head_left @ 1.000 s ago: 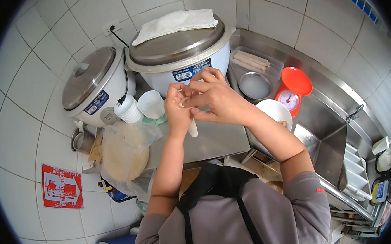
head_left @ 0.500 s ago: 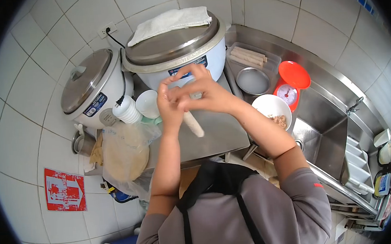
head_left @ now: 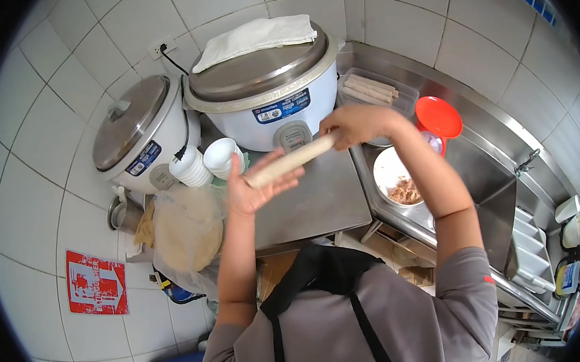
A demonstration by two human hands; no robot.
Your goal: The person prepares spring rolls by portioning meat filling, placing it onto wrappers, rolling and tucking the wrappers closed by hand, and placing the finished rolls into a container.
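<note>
A long pale uncooked spring roll (head_left: 293, 162) slants over the steel counter. My right hand (head_left: 358, 124) is closed around its upper right end. Its lower left end lies against the palm of my left hand (head_left: 245, 196), which is turned up with fingers stretched and spread. Similar rolls (head_left: 370, 89) lie in a clear plastic box (head_left: 409, 103) at the back right. Beneath my right forearm, a white bowl (head_left: 384, 165) contains brownish shredded filling (head_left: 405, 192). Round flat wrappers (head_left: 184, 232) sit stacked in a plastic bag to the left.
Two large rice cookers, one with a folded white cloth (head_left: 253, 39) on its lid (head_left: 262, 72) and a smaller one (head_left: 131, 121), stand behind. Stacked white bowls (head_left: 191, 168) are near them. A red scale (head_left: 439, 117) sits beside the steel sink (head_left: 490, 200).
My hands have moved apart from their overlapping position. The roll, earlier hanging below them, now slants between them, with my right hand at its far end and my left hand opened out.
</note>
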